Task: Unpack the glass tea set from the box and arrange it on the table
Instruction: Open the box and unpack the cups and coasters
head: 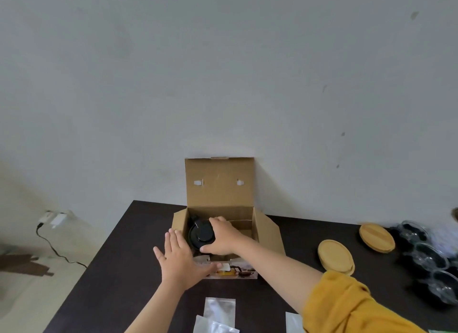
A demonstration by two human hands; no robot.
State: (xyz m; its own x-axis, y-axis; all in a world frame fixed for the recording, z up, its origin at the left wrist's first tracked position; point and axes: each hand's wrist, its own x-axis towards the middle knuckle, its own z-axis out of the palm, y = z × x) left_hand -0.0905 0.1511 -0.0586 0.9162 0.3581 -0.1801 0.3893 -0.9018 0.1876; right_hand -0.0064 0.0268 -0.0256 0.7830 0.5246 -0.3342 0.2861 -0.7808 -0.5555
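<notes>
An open cardboard box [219, 184] stands on the dark table [111, 270], its lid raised against the wall. Inside sits a glass teapot with a black lid [200, 233]. My right hand [221, 236] reaches into the box and grips the teapot from above, fingers around the lid's rim. My left hand [181, 258] lies flat with fingers spread on the box's front left corner. Several glass cups [431, 256] stand in a row at the right. Two round bamboo saucers, the nearer one [335, 257] and the farther one [376, 237], lie beside them.
Clear plastic bags [219, 313] lie on the table's near edge. The wall rises directly behind the box. A charger and its black cable [53, 243] hang at the left, beyond the table's left edge. My yellow sleeve [352, 305] covers the near right.
</notes>
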